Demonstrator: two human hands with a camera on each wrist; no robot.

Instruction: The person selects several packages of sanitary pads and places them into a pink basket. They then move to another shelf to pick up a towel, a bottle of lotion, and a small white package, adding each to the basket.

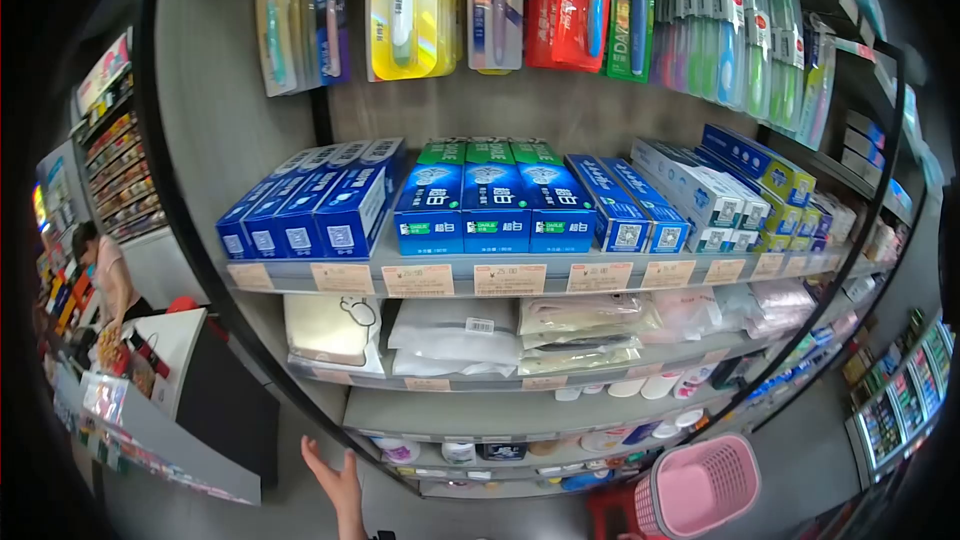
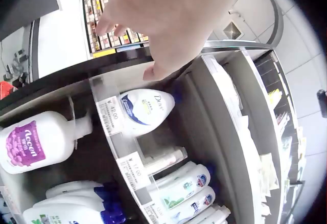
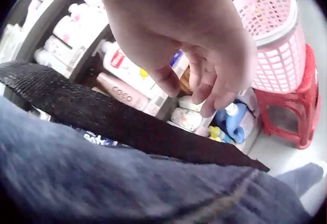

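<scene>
My left hand (image 1: 338, 488) is raised with fingers spread at the lower left in the head view, left of the lower shelves, holding nothing. In the left wrist view that hand (image 2: 163, 17) is above a shelf with a white Dove bottle (image 2: 147, 110), not touching it. My right hand (image 3: 189, 40) hangs with loosely bent, empty fingers in the right wrist view, beside the pink basket (image 3: 280, 55). Blue toothpaste boxes (image 1: 497, 202) line the shelf in the head view; toothbrush packs (image 1: 415, 5) hang above.
The pink basket (image 1: 700, 485) stands on a red stool (image 3: 301, 99) right of the lower shelves. Packed cloth goods (image 1: 455, 335) fill the shelf under the toothpaste. A person (image 1: 108, 275) stands by a white counter (image 1: 165, 340) at the far left. Bottles stand on lower shelves.
</scene>
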